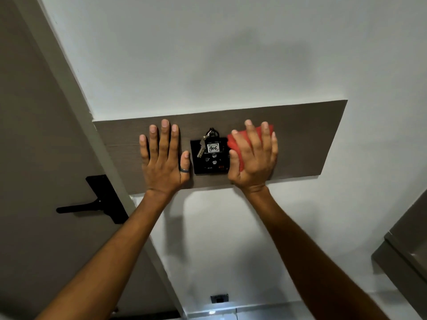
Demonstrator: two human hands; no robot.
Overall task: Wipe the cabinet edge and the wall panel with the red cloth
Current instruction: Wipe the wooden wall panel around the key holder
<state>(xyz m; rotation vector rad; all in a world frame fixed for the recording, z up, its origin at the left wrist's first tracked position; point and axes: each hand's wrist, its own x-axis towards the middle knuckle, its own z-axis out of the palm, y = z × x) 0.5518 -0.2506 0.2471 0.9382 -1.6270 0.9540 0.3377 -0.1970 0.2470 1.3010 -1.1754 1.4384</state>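
Note:
A long brown wood-grain wall panel (305, 139) runs across the white wall. My right hand (254, 158) presses the folded red cloth (238, 140) flat against the panel, just right of a black switch plate (209, 167). The cloth shows above and left of my fingers. My left hand (163, 158) lies flat on the panel to the left of the plate, fingers spread, holding nothing, with a ring on the thumb. The cabinet's grey edge (402, 248) shows at the lower right.
Keys with a tag marked 406 (212, 147) hang in the black switch plate between my hands. A grey door with a black handle (92, 206) stands at the left. A small wall socket (219, 297) sits low on the white wall.

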